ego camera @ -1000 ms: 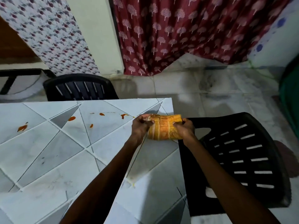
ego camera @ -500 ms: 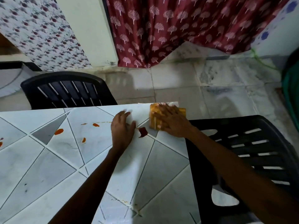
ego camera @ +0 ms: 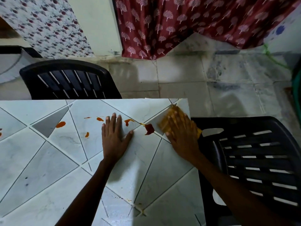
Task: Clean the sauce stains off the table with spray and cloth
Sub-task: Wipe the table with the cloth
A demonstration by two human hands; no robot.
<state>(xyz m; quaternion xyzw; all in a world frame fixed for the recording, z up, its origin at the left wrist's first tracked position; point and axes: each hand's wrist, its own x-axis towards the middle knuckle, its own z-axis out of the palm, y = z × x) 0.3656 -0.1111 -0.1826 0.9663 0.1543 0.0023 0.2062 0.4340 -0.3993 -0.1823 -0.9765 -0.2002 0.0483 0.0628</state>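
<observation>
Wiping a big white table (ego camera: 40, 168) with grey lines, up at its far right corner. Two black seats close by: a far chair (ego camera: 68, 79) behind the back edge and a side chair (ego camera: 260, 160) on the right.

Left hand (ego camera: 114, 136) lying flat on the table top, fingers straight and spread wide, holding nothing. Right hand (ego camera: 180, 136) flat too, fingers straight, pressing down on a yellow cloth (ego camera: 172, 110) at the corner. Blurry there, so likely mid-rub.

Cloth sitting just right of a big red blob (ego camera: 149, 129) of sauce. Touching it or not, hard to tell. More little orange spots (ego camera: 99, 119) in a row to the left, some right beside the left fingertips. No spray bottle in sight.

To do this bit well:
- Push down hard and slide the cloth left over the big red blob first.
- Scoop the sauce in toward the middle of the cloth, to stop a smear.
- Flip to a clean side after that.
- Lift the left hand out of the way before going for the little orange spots.
- Mind the table edge, so no sauce drips on the side chair.
</observation>
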